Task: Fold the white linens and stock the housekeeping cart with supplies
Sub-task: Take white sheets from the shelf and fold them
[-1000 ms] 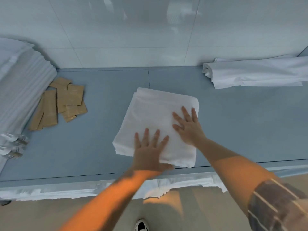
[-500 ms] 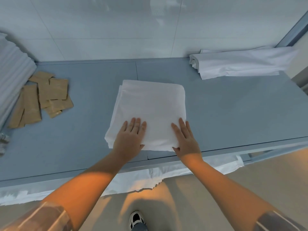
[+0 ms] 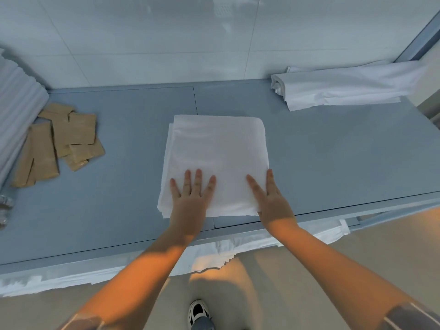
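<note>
Both hands lie flat, fingers straight, on the near edge of the folded white cotton linen square point(image 3: 217, 160) resting on the blue-grey shelf top point(image 3: 333, 148): left hand point(image 3: 190, 201), right hand point(image 3: 270, 201). I judge it soft, light, limp; grasp beneath both side edges.

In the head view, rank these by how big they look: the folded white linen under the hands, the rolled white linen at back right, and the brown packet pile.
1. Folded white linen.
2. Rolled white linen: close to it, but farther off, so unsure.
3. Brown packet pile: smallest.
</note>
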The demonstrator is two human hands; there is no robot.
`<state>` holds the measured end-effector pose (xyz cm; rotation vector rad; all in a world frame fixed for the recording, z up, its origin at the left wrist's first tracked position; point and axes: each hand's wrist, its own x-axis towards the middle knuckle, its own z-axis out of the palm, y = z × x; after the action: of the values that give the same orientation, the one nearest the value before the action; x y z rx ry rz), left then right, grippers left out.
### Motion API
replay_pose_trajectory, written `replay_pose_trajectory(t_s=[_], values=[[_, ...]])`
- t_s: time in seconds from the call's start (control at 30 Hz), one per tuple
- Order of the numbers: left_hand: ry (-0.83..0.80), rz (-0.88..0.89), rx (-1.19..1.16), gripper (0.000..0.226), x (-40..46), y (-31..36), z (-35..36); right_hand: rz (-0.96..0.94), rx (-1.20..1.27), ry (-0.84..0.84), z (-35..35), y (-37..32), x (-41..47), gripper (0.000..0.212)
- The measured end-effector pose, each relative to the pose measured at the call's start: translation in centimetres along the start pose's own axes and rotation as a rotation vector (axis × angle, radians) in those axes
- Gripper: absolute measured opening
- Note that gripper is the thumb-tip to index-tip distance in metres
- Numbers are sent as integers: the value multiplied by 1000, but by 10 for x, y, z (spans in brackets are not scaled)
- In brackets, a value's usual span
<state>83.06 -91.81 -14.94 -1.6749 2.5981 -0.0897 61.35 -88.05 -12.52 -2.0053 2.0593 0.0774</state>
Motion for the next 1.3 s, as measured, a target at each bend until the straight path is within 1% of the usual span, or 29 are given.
replay_pose_trajectory(t_s=[0.07,0.1,0.17,0.2,0.27,0.3,0.37,0.4,0.47,0.53,0.57,0.67,0.73,0.8,0.9,0.97,1.07,1.17,1.23,1.3], values=[[-58,66,-74,96,-4,-8,9,-10,35,-43,-1,2,-2,99],[-69,96,-100,93,-5,-11,10,-36,9,-72,-5,5,-2,97],[-98,124,-135,82,-7,-12,8,-115,-39,-111,-16,7,2,86],[-114,123,-141,82,-7,-11,8,-164,-37,-114,-21,6,8,77],[-114,116,-127,85,-11,-5,8,-264,-55,-105,-27,-6,22,62],[-105,110,-115,85,-12,-2,8,-309,-105,-81,-27,-15,30,58],[-89,88,-105,86,-15,3,8,-352,-226,-26,-24,-25,46,58],[-84,75,-111,86,-16,4,7,-330,-244,-30,-24,-24,57,60],[-79,64,-144,84,-16,6,5,-204,-174,-73,-33,-10,83,63],[-69,55,-182,75,-16,6,3,-69,-97,-106,-46,5,110,62],[-62,37,-207,70,-16,6,2,-46,-110,-104,-50,10,121,62],[-35,-59,-285,58,-10,3,3,-84,-201,-79,-50,10,132,64],[-16,-134,-305,55,-4,-4,6,-68,-175,-51,-43,9,128,65],[-27,-174,-312,54,7,-19,9,-10,-110,-39,-37,7,118,66],[-65,-162,-324,56,24,-48,13,54,-60,-7,-25,3,91,68],[-100,-120,-312,57,38,-67,13,70,-46,18,-21,-1,69,70],[-167,-55,-251,57,60,-89,12,60,-52,25,-15,-8,35,76],[-248,-50,-162,60,79,-100,6,52,-66,9,-9,-19,7,84],[-289,-113,-93,63,86,-97,-2,47,-92,7,-6,-23,-4,84],[-320,-258,-119,64,85,-79,-15,10,-104,18,-11,-23,-10,78]])
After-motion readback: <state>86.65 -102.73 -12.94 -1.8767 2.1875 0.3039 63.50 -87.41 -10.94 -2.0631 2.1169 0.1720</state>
